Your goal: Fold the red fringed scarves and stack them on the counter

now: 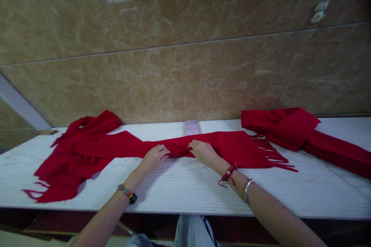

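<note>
A red fringed scarf (228, 148) lies lengthwise across the white table in front of me. Its right end is spread flat with the fringe pointing right, and its middle is narrowed into a folded strip. My left hand (155, 157) grips the near edge of that strip, fingers closed on the cloth. A short way to the right, my right hand (201, 150) pinches the same strip. Toward the left the cloth runs into a loose, rumpled red heap (66, 158); where one piece ends there I cannot tell.
Another red scarf (290, 127), folded over itself, lies at the right and runs off the view. A small pale card or packet (192, 127) sits at the back of the white table (179, 197). A brown marbled tile wall (185, 85) rises directly behind.
</note>
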{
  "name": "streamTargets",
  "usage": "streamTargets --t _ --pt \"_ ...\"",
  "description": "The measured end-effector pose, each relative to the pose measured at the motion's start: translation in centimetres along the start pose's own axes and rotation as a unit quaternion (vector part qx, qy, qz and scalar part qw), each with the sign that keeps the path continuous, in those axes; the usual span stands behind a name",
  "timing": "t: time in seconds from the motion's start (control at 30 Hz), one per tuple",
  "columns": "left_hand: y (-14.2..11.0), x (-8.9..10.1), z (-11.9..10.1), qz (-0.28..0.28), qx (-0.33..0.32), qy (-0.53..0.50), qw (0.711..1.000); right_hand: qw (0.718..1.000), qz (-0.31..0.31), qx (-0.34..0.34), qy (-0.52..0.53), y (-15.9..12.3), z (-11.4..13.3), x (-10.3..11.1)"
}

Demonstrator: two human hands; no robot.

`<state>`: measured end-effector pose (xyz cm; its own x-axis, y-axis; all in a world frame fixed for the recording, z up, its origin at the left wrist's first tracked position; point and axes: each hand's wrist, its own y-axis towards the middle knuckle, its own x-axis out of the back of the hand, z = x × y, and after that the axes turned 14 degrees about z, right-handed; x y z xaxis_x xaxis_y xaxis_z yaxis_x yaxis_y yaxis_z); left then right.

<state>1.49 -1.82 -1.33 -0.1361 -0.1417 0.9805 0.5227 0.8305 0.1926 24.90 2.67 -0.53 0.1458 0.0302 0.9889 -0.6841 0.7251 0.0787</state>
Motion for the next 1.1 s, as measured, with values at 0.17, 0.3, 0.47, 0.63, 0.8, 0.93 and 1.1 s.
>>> streamTargets --t 0.17,0.3,0.47,0.63,0.8,0.93,1.1 --pt "0.0 0.6 -0.4 -0.045 0.001 0.007 0.999 0.998 -0.049 0.047 0.009 0.2 1.8 0.0" --pt "-0.2 0.8 -0.5 -0.050 0.025 0.010 0.998 0.995 -0.063 0.069 0.029 1.3 3.9 -0.3" --pt "-0.6 0.8 0.0 -0.007 0.095 0.056 0.994 0.997 -0.039 0.035 0.055 2.3 4.4 -0.6" --pt "-0.7 0.9 -0.2 0.015 0.094 0.121 0.988 0.995 -0.042 -0.001 0.085 2.2 3.5 -0.4" --pt "-0.1 0.9 0.8 -0.054 0.159 0.091 0.982 0.993 -0.050 0.000 0.105 2.5 3.3 -0.4" --pt "1.6 1.5 2.5 -0.060 0.117 0.003 0.991 0.989 -0.067 -0.017 0.131 2.7 3.2 -0.2" --pt "3.6 2.2 3.5 -0.021 0.094 -0.030 0.995 0.986 -0.072 -0.036 0.145 2.7 2.8 0.0"
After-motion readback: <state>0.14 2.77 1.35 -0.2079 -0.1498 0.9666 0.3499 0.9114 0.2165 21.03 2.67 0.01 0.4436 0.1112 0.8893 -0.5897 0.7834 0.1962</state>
